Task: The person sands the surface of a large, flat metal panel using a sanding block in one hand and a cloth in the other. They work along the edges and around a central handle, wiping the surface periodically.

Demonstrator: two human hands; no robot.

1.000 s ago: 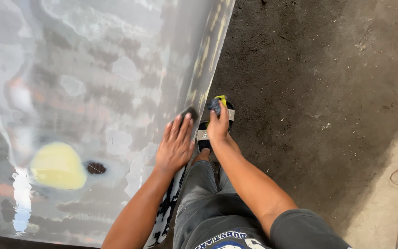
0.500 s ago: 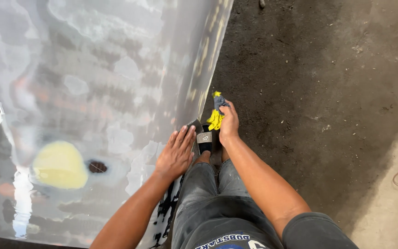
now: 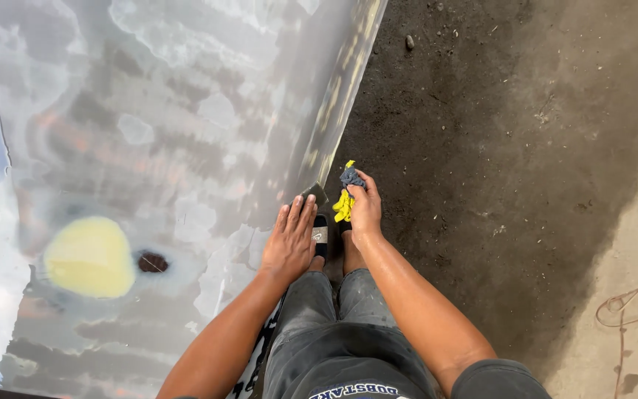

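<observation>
The yellow and grey glove (image 3: pixel 345 193) is bunched in the right hand (image 3: pixel 365 209), low over the dark floor (image 3: pixel 496 148) just beside the edge of the big grey panel (image 3: pixel 186 111). Only the head view is given. The right hand's grip is closed on the glove, the yellow fingers dangling out to its left and a grey fold showing above the knuckles. The left hand (image 3: pixel 289 240) lies flat with its fingers spread and together pointing up the picture, palm down on the panel's lower right edge (holding nothing, simply pressing on the surface). Between the two hands a black sandal (image 3: pixel 320 236) with a grey strap shows on the floor, above the person's dark grey trousers (image 3: pixel 334 332).

On the panel, well to the left of the left hand, sits a round pale yellow patch (image 3: pixel 88 256) with a small dark brown spot (image 3: pixel 152 261) just beside it. A thin cord (image 3: pixel 625 299) curls on the lighter concrete at the far right.

Compared with a second ago, the right hand has come up off the sandal, where it was pressed down with only a sliver of yellow showing; now the glove hangs clear in its hold. The left hand has barely shifted on the panel.
</observation>
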